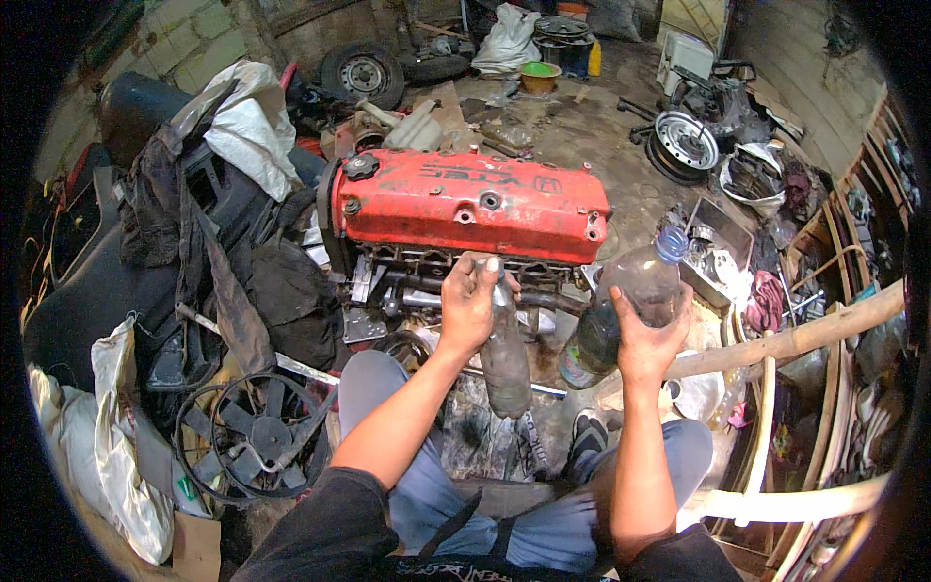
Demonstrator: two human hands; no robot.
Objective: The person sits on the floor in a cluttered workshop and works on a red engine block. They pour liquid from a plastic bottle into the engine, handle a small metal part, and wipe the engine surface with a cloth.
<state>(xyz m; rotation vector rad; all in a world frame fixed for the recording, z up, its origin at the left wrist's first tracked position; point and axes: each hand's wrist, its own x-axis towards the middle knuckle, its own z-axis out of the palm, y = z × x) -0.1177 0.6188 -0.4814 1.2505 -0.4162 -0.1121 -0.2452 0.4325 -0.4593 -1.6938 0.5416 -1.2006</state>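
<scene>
My left hand (470,306) grips a narrow, grimy clear plastic bottle (509,373) near its top, holding it nearly upright in front of a red engine valve cover (417,218). My right hand (648,330) is wrapped round a larger clear plastic bottle (593,339) with a blue top, tilted with its base toward lower left and partly dark inside or behind. The two bottles are apart. The cover sits on an engine head, with metal pipes and ports (427,296) showing beneath.
At left are a dark car seat (136,272), cloths and a black fan (262,436). Tyres (361,73), a wheel rim (679,136), sacks and a bowl (540,78) lie behind. At right stand a metal parts tray (737,223) and a wooden pole (790,339).
</scene>
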